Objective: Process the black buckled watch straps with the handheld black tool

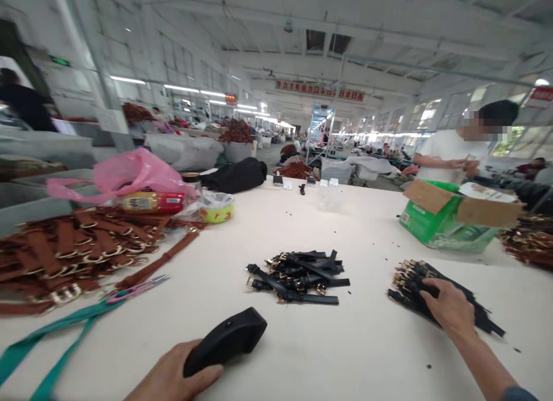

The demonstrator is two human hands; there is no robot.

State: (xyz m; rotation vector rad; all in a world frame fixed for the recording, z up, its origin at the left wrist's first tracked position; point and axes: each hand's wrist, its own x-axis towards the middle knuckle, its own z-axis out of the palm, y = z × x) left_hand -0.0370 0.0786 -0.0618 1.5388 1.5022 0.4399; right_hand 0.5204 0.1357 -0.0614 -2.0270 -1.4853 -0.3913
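Observation:
My left hand (175, 371) is wrapped round a black hand-held device (228, 339) with a rounded body, just above the table at the front. What it is exactly I cannot tell. Over on the right, my right hand (449, 304) rests on a stack of black buckle straps (417, 280), thumb and fingers closing on a strap at its top. Gold buckles gather at the stack's left end. Between both hands, farther back, lies a looser heap of black straps (302, 276) with gold buckles, touched by neither hand.
Brown straps (73, 242) cover the left side, beside pink-handled scissors (138, 288) and a teal ribbon (56, 329). A pink bag (129, 173) and yellow-green tape roll (217, 212) stand behind. An open green box (436, 219) is at right, near a person (453, 147). Black scraps dot the table (367, 320).

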